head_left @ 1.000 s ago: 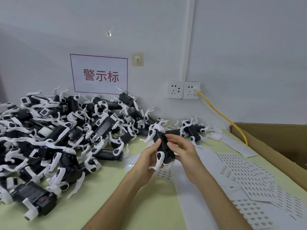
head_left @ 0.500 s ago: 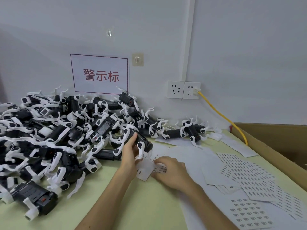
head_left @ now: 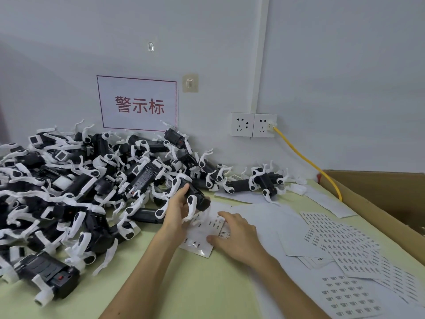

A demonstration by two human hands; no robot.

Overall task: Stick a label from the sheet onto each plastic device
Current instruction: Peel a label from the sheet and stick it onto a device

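My left hand grips a black plastic device with white curved legs, held just above the table at the pile's right edge. Under and right of it lies a small label sheet on the green table. My right hand rests on that sheet with its fingers bent down onto the labels; whether they pinch one is hidden. A large pile of black-and-white devices covers the left of the table.
Several more label sheets and blank backing papers are spread on the right. A cardboard box stands at the far right. A few devices lie by the wall under a socket with a yellow cable.
A second ago both hands held one device in mid-air. My left hand then took it to the pile's edge and my right hand dropped onto the label sheet, where both hands stay.
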